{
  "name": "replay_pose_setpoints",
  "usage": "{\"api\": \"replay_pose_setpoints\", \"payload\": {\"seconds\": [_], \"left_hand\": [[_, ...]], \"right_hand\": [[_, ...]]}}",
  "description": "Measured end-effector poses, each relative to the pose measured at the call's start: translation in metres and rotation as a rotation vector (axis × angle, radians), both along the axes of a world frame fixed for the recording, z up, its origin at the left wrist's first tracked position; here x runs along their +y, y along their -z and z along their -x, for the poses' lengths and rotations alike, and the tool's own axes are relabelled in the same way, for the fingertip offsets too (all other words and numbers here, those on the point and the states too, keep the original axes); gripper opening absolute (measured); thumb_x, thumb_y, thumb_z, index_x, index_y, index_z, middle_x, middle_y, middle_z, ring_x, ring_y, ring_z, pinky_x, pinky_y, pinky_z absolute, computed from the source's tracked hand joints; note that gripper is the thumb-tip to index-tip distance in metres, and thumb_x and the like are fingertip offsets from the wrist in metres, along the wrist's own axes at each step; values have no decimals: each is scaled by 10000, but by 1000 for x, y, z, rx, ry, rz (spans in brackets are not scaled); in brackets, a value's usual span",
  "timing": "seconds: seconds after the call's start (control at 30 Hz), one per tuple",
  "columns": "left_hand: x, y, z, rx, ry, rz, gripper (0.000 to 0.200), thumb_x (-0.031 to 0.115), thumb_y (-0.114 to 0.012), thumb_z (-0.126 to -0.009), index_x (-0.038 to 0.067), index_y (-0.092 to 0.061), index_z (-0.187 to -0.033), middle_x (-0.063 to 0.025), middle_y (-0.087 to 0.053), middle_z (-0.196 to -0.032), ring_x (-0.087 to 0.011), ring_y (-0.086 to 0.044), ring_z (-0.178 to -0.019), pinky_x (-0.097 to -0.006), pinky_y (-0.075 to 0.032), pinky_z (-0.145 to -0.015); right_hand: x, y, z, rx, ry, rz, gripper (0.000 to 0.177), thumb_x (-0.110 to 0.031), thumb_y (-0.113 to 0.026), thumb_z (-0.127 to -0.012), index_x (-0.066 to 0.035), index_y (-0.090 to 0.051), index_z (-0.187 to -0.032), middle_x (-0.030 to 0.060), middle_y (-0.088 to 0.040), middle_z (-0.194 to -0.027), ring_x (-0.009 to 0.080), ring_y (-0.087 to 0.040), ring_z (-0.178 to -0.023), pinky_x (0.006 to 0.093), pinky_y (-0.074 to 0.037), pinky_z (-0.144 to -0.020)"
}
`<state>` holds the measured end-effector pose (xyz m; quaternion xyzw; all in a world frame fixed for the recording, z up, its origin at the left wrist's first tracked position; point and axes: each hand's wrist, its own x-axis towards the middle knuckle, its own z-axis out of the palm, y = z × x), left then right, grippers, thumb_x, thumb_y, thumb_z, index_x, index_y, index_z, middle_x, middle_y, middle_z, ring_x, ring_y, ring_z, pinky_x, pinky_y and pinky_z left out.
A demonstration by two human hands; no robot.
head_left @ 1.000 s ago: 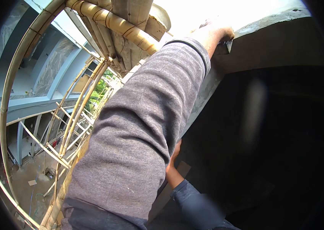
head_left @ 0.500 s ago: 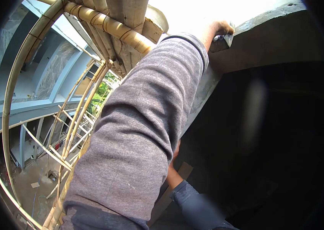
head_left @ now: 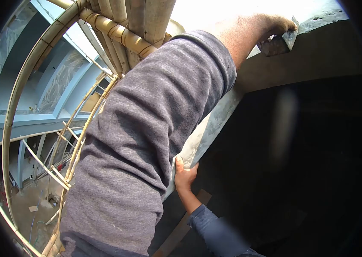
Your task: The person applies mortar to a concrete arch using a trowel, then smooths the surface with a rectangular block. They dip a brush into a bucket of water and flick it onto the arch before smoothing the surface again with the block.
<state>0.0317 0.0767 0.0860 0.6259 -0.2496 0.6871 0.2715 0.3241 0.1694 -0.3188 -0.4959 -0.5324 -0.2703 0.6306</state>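
Observation:
My left arm, in a grey sleeve, crosses the view from lower left to upper right. My left hand point(head_left: 277, 24) is closed round a small block-like tool point(head_left: 290, 39) with a pale grey side and dark underside. The tool is against the rough edge of a bright plastered surface point(head_left: 318, 20). Lower down, my right hand point(head_left: 184, 176), with a blue sleeve behind it, grips the edge of a pale grey concrete strip point(head_left: 213, 126). Its thumb lies on the near face; its other fingers are partly hidden.
Bamboo poles point(head_left: 125, 36) stand at upper left, with more scaffolding point(head_left: 76, 150) below them. Beyond is a blue-framed building point(head_left: 22, 120) above a floor far below. A dark recess point(head_left: 309, 150) fills the right side, and a board point(head_left: 183, 227) slants at the bottom.
My left hand has moved right along the edge with the tool, baring more forearm. My right hand, mostly hidden behind the grey sleeve before, now shows on the concrete strip.

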Motion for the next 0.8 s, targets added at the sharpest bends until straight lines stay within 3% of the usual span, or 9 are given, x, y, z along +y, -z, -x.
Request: {"api": "replay_pose_setpoints", "payload": {"seconds": [0.1, 0.3, 0.33, 0.43, 0.47, 0.5, 0.57, 0.63, 0.8], "left_hand": [[9, 3, -12, 36, -132, 11, 357, 316, -584, -846, 135, -686, -1136, -117, -694, -1080, -234, -655, -973, -402, -496, -860], [78, 32, -38, -21, -686, 76, 317, 264, -554, -846, 161, -706, -1104, -104, -707, -1052, -211, -666, -964, -379, -513, -837], [82, 39, -40, -47, -388, 81, 311, 237, -547, -854, 153, -700, -1111, -104, -711, -1038, -230, -678, -922, -388, -528, -783], [39, 65, 2, 17, 167, 87, 339, 236, -556, -882, 67, -662, -1157, -156, -667, -1111, -233, -624, -1018, -422, -482, -879], [21, 59, 15, 18, 216, 65, 344, 244, -559, -879, 69, -663, -1156, -158, -666, -1114, -237, -624, -1020, -423, -481, -880], [4, 41, 19, -5, 168, 34, 349, 252, -562, -876, 70, -664, -1156, -160, -665, -1118, -240, -623, -1023, -424, -480, -882], [-23, 5, 19, -55, 95, -5, 359, 267, -567, -870, 72, -666, -1155, -164, -663, -1125, -248, -621, -1028, -426, -479, -885], [-37, -12, 15, -76, 15, -14, 369, 282, -573, -864, 75, -668, -1154, -168, -661, -1132, -255, -620, -1033, -427, -478, -888], [11, 11, -6, 63, -157, 69, 395, 320, -588, -849, 81, -673, -1152, -178, -655, -1149, -273, -615, -1046, -432, -474, -896]], "right_hand": [[-4, -1, 5, 22, 71, 42, 776, -360, -801, -746, 54, -448, -1299, 231, -601, -1167, 351, -598, -1073, 418, -459, -931], [-9, -3, 8, 2, -64, 40, 772, -337, -786, -768, 75, -422, -1310, 231, -581, -1198, 349, -568, -1119, 409, -434, -972], [-12, -3, 14, -19, -74, 31, 767, -332, -783, -772, 77, -422, -1312, 233, -580, -1198, 344, -568, -1118, 407, -432, -973], [-5, 0, 6, -90, -12, -30, 617, -342, -726, -819, 34, -487, -1245, 194, -616, -1136, 300, -596, -1064, 392, -457, -919], [-4, 1, 4, -122, 6, -59, 589, -325, -723, -826, 26, -495, -1241, 184, -624, -1127, 297, -602, -1058, 391, -461, -917], [-3, 2, 1, -124, 6, -58, 589, -325, -723, -826, 26, -495, -1241, 184, -624, -1127, 297, -602, -1058, 391, -461, -917], [0, 2, -4, 13, -56, 10, 822, -347, -818, -736, 64, -424, -1329, 238, -575, -1221, 338, -567, -1134, 401, -434, -973], [4, 0, -6, 31, -14, 10, 834, -352, -826, -722, 53, -426, -1332, 237, -579, -1220, 344, -571, -1130, 405, -439, -968], [-6, -3, 10, 83, 5, 42, 813, -339, -829, -711, 35, -437, -1318, 227, -594, -1204, 349, -588, -1113, 408, -451, -957]]}}
